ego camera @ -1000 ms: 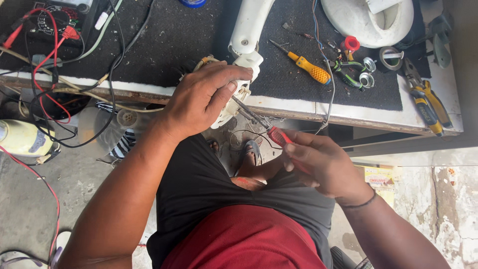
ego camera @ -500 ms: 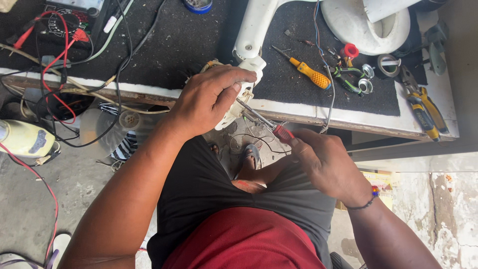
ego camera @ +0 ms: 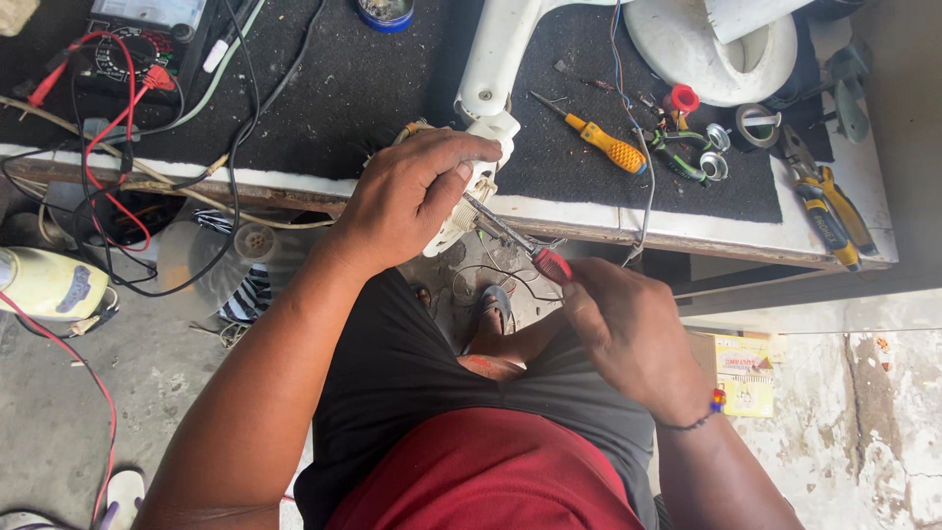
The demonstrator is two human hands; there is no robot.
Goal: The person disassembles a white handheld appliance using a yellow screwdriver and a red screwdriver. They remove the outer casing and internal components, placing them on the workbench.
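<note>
A white moulded plastic fan housing (ego camera: pixel 478 191) hangs over the front edge of the white-edged workbench (ego camera: pixel 687 221), its long white neck running back up over the black mat (ego camera: pixel 373 88) that covers the bench top. The left hand (ego camera: pixel 407 201) is clamped over the lower end of this housing, palm down, fingers curled round its far side and thumb pressed on the near face, the forearm stretching down and left from the wrist. A red-handled screwdriver (ego camera: pixel 520 243) with a thin metal shaft meets the housing just below that thumb, the shaft slanting up and left. The right hand (ego camera: pixel 628 334) is closed round the red handle, knuckles up, only the tip of the handle showing past the fingers; a thin beaded band circles the wrist, and the forearm runs down and right.

Thin black wires (ego camera: pixel 491 275) dangle below the housing, between the two hands. On the mat to the right lie a yellow-handled screwdriver (ego camera: pixel 594 137), a small red cap (ego camera: pixel 684 98), a roll of dark tape (ego camera: pixel 758 125) and yellow-gripped pliers (ego camera: pixel 829 201). A round white plastic fan base (ego camera: pixel 716 44) sits at the back. Far left on the bench, a black multimeter (ego camera: pixel 137 39) trails red and black leads (ego camera: pixel 108 147). A pale yellow appliance (ego camera: pixel 49 285) rests on the concrete floor at the left.
</note>
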